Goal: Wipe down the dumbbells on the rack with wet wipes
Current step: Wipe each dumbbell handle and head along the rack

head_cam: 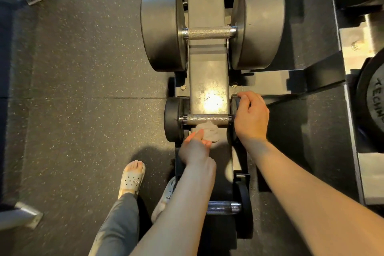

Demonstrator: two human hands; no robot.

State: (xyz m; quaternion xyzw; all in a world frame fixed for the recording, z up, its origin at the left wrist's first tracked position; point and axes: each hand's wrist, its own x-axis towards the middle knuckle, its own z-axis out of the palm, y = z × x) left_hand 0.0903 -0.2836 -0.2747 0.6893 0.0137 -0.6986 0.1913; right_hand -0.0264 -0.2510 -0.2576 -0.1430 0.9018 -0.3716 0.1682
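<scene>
I take the rack's centre beam (207,81) as my marker; it runs up the middle of my view. Well to its left lies the speckled rubber floor (83,89). On that floor, left of the beam's near end, I see a foot in a pale sandal (133,178) under a grey trouser leg (118,220).

Closer in, the left hand (195,149) comes up just left of the beam's middle line, its fingers (198,134) bunched round a crumpled wet wipe (208,132). The wipe touches the near side of the knurled handle (207,119) of the small dumbbell (173,119). This one lies crosswise over the beam in its cradle, one black head on either side.

Farther along the beam the rack carries a much bigger grey dumbbell (160,31), also crosswise. Nearer me on the beam sits a third dumbbell (224,208), largely hidden by the forearms (301,183).

Right of the beam, the right hand (251,116) covers the small dumbbell's right head, fingers curled over its far rim, holding it. Well right of the beam stands a black weight plate (372,106), its lettering cut off by the frame.
</scene>
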